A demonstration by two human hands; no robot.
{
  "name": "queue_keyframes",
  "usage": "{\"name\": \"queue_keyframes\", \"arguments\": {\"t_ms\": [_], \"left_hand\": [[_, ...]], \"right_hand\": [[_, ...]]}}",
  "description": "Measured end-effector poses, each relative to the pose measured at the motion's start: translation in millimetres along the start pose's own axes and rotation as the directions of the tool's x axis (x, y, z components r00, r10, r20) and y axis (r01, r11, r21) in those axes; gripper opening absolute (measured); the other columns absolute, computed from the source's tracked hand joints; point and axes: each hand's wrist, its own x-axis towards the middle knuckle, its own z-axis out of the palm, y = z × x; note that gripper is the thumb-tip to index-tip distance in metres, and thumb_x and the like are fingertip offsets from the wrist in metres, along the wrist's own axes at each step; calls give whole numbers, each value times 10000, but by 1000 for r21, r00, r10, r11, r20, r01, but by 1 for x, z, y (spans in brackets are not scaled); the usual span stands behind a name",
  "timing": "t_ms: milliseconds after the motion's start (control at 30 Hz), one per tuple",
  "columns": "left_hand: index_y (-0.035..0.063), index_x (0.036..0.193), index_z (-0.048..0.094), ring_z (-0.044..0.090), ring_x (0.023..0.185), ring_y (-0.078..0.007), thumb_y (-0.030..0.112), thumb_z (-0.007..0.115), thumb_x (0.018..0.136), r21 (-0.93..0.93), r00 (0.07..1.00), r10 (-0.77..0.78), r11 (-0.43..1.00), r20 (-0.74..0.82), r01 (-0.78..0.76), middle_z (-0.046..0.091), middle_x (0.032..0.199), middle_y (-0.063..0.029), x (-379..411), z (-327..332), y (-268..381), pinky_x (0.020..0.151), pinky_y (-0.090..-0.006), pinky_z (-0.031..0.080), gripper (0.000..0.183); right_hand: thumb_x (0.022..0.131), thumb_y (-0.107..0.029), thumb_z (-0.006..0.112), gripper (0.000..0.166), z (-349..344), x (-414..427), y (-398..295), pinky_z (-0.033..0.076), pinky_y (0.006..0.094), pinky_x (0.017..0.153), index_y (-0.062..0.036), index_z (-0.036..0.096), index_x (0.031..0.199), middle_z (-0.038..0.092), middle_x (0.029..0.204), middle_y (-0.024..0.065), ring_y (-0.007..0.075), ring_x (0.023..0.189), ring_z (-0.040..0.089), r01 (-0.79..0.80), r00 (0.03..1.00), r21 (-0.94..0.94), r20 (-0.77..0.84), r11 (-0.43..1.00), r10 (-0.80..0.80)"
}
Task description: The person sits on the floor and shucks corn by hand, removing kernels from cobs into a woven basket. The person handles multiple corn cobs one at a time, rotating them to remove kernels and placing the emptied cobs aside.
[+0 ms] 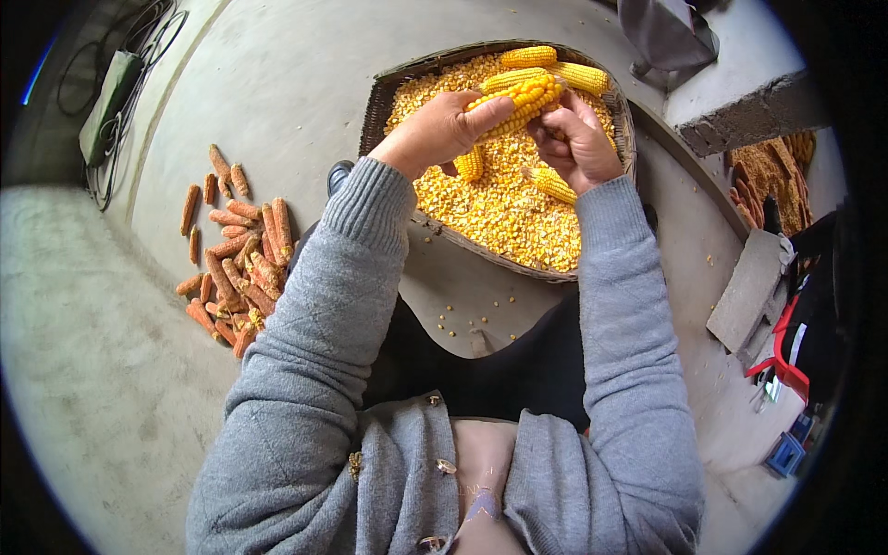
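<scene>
My left hand (451,132) grips a yellow ear of corn (524,104), its thumb lying along the kernels. At the ear's right end is my right hand (579,142), fingers curled against it; whether they hold it or only touch it is hard to tell. Both hands are above a wicker basket (479,258) of loose corn kernels (499,222). Three more ears lie near its far rim, among them a top one (529,56) and a right one (583,78). A short ear (470,165) rests under my left hand and another ear (553,184) below my right wrist.
Bare reddish corncobs (239,270) lie heaped on the concrete floor at left. Black cables (132,104) hang farther left. At right are a concrete block (746,291), a rough-edged slab (753,114), more cobs (748,194) and a blue object (785,454). Scattered kernels (484,320) dot the floor before me.
</scene>
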Motion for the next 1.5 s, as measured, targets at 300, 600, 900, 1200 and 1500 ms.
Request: {"name": "queue_keyframes", "arguments": {"t_ms": [300, 600, 900, 1200, 1500], "left_hand": [[-1, 1000, 571, 494, 487, -76, 652, 467, 777, 32, 1000, -1, 999, -15, 2, 446, 567, -2, 0, 3, -2, 397, -222, 458, 698], [0, 1010, 576, 501, 498, -78, 636, 474, 785, -20, 999, -37, 999, -24, 36, 462, 597, -7, -1, 4, 0, 396, -221, 457, 682], [-8, 1010, 567, 494, 499, -81, 639, 473, 783, -28, 1000, -1, 1000, -30, 0, 457, 600, -8, 5, 7, -7, 400, -219, 464, 692], [-13, 983, 575, 507, 530, -96, 636, 478, 781, -13, 1000, 17, 1000, -22, -17, 470, 610, -17, 7, 6, -8, 398, -237, 455, 686], [-7, 1025, 570, 497, 550, -74, 621, 471, 798, -51, 1000, 15, 999, -18, -16, 467, 630, -3, 8, 7, -10, 395, -223, 444, 675]], "right_hand": [[787, -87, 556, 311, 5, 0, 3, 248, 136, 333, -76, 420, 1066, 523, 709, 49, 17, 418, 342, -29, 999, -69, -48, 997, 26], [778, -73, 538, 298, 4, -1, 3, 251, 144, 336, -74, 415, 1049, 527, 709, 58, 21, 416, 343, -38, 999, -27, 0, 999, 38], [787, -67, 500, 217, 13, 2, 17, 244, 148, 335, -81, 451, 998, 526, 705, 56, 25, 391, 320, -76, 995, -18, -66, 997, 75], [790, -81, 511, 246, 9, 2, 13, 251, 148, 332, -88, 443, 1027, 531, 716, 47, 18, 395, 317, -97, 995, 37, -21, 995, 98], [789, -83, 519, 245, 9, 0, 13, 242, 147, 335, -108, 439, 1019, 522, 695, 39, 16, 402, 313, -89, 996, 93, 25, 992, 87]]}}
